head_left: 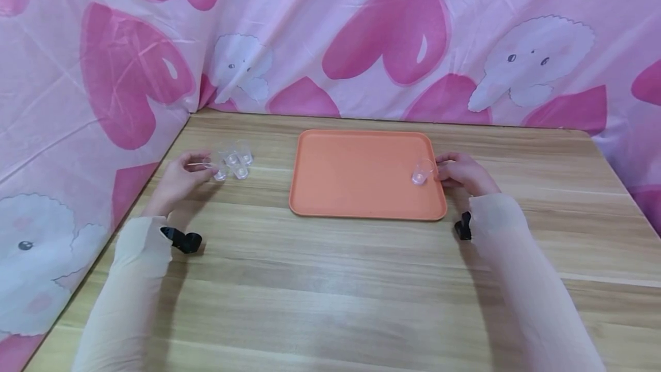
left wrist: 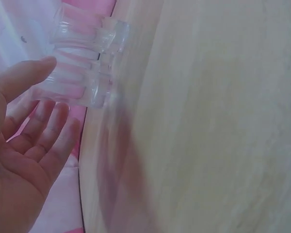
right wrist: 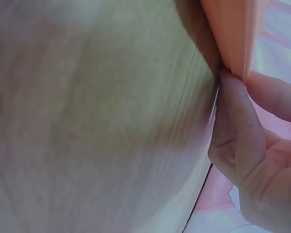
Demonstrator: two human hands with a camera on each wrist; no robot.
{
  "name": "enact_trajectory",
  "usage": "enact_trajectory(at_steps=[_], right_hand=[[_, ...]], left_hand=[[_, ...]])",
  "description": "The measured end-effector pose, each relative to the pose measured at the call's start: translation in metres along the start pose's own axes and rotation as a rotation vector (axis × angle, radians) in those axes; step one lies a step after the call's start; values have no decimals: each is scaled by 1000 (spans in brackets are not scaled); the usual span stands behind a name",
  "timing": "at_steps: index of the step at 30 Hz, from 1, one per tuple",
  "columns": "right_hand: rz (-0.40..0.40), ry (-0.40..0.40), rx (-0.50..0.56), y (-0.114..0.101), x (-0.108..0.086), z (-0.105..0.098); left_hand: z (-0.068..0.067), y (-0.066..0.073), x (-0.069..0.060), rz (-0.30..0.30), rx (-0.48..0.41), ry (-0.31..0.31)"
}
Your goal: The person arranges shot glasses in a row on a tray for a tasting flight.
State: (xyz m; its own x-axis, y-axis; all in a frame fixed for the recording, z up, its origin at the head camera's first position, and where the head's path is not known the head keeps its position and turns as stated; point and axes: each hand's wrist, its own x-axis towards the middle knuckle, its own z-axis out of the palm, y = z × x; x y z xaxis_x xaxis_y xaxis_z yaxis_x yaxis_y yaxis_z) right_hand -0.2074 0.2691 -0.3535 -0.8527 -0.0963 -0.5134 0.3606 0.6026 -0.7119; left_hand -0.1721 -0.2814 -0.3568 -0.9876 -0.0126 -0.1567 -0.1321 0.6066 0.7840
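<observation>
At the back left, my left hand has its thumb and fingers on either side of the nearest clear cup, which stands on the table. In the left wrist view, the thumb of this hand lies against the cup near its rim, the other fingers lightly bent. Other clear cups stand close beside it. My right hand pinches the right edge of the orange tray; the right wrist view shows that hand with the tray corner between thumb and finger. One clear cup stands on the tray's right side.
The wooden table runs up to a pink curtain with hearts behind it and along the left. A black wrist camera hangs at my left wrist, another at my right.
</observation>
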Motion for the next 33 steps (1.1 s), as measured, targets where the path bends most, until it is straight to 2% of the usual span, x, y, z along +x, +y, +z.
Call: enact_trajectory(at_steps=[5,9,13,17,21,24,28,33], right_hand=[[-3,-7,17,1,1,-1],[-3,-10,21,2,3,-1],[1,-4,22,1,2,-1],[27,2,23,1,2,-1],[38,4,26,0,2,0],[40,1,31,-1,2,1],[44,-6,28,-1,2,1],[40,2,22,-2,3,1]], left_hand=[[-6,5,-5,-17,-50,85],[-11,17,-6,-17,-91,157],[-10,36,-3,23,-148,223],[-1,60,2,83,-164,256],[14,86,7,149,-185,223],[30,105,10,179,-210,170],[55,125,14,192,-242,86],[89,144,15,190,-230,-32]])
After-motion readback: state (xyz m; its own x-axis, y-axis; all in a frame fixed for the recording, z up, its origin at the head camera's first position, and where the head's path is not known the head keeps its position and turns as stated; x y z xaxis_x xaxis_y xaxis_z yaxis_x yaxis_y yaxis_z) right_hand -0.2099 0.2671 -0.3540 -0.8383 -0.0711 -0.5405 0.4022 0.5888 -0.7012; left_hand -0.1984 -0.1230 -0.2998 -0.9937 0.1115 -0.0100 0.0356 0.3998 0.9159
